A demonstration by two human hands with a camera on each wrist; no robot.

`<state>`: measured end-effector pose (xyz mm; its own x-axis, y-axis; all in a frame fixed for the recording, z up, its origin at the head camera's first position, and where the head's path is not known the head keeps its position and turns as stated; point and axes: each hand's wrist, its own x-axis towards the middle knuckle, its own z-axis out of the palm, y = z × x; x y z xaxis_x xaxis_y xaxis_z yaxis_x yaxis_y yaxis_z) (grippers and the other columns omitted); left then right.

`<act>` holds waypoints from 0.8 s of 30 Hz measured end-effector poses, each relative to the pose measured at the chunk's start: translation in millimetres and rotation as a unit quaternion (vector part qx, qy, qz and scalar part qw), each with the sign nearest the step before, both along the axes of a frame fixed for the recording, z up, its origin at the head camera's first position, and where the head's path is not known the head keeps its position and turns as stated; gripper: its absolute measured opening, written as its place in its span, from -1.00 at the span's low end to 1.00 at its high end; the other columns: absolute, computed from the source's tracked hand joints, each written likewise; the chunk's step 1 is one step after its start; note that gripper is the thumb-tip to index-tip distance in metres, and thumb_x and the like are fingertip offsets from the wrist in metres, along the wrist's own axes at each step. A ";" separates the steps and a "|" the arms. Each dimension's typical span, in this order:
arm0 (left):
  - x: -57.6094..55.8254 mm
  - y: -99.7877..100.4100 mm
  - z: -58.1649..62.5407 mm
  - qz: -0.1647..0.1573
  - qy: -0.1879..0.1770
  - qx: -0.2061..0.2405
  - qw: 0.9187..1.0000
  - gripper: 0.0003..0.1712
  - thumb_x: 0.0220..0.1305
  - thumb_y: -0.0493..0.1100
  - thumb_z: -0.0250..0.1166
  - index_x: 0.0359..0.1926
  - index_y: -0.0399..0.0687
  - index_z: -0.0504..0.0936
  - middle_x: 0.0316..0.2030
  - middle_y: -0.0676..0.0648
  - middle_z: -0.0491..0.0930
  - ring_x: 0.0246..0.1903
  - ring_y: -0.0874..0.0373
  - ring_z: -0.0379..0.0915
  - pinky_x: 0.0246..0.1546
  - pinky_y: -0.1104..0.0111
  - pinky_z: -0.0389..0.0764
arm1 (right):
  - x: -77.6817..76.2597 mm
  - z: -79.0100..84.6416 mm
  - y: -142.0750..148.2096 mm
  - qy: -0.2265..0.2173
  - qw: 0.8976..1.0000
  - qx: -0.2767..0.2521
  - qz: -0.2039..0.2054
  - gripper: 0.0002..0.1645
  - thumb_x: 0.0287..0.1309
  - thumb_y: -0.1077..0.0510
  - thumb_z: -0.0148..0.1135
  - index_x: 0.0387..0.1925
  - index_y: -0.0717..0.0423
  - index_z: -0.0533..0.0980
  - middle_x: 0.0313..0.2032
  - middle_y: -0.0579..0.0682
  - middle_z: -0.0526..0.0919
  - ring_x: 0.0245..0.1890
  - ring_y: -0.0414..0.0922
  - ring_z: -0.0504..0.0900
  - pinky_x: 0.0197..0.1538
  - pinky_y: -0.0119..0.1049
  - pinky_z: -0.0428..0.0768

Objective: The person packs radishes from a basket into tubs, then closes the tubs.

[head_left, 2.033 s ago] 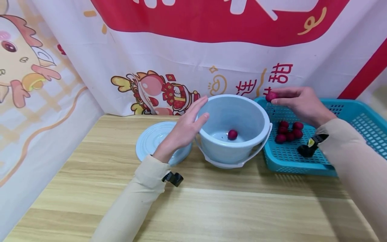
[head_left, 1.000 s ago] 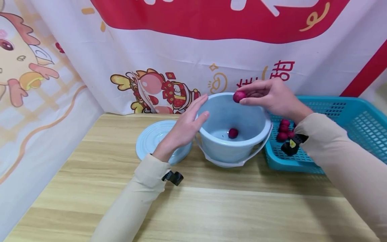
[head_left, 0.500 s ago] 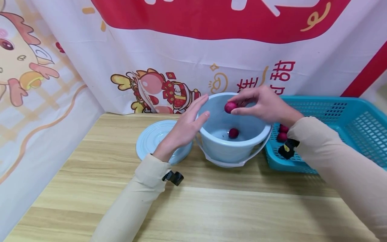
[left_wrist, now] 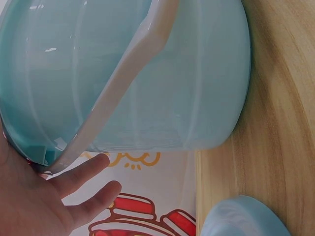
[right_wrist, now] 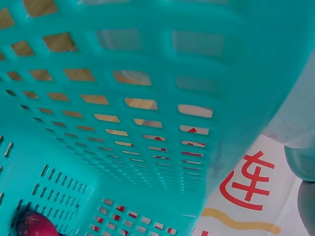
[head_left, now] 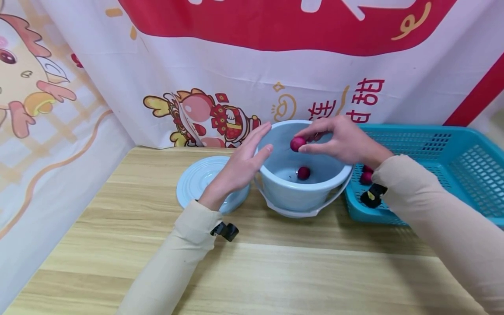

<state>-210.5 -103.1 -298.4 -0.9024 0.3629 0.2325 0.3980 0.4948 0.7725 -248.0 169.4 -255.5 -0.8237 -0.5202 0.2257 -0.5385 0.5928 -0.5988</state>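
Note:
My right hand (head_left: 346, 142) pinches a round dark-red fruit (head_left: 298, 144), plum-like, between thumb and fingers, inside the mouth of a light-blue bucket (head_left: 297, 197). Below it, a second dark-red fruit (head_left: 303, 173) lies on the bucket floor. My left hand (head_left: 240, 164) rests against the bucket's left rim with straight fingers; in the left wrist view its fingers (left_wrist: 91, 169) lie beside the pale handle (left_wrist: 118, 88). More dark-red fruits (head_left: 366, 177) sit in a teal basket (head_left: 374, 216), partly hidden by my right wrist. One such fruit (right_wrist: 37, 225) shows in the right wrist view.
A round light-blue lid (head_left: 197, 181) lies on the wooden table (head_left: 252, 271), left of the bucket and partly under my left forearm. The basket stands close against the bucket's right side. A printed cloth (head_left: 220, 70) hangs behind the table's far edge.
My right hand has carried the pinched fruit left from above the basket, over the bucket's rim and down into its mouth. The left hand has stayed on the rim.

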 end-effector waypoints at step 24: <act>-0.7 1.5 0.4 0.002 0.001 0.001 1.000 -0.29 0.66 0.09 -0.03 0.70 0.17 0.09 0.71 0.13 -0.02 0.71 0.15 -0.12 0.68 -0.11 0.08 | -0.5 -1.5 -1.5 -0.009 0.999 0.038 0.000 -0.52 0.18 0.00 0.59 0.15 -0.14 0.76 0.14 -0.02 0.77 0.18 -0.04 0.64 0.17 0.14 0.73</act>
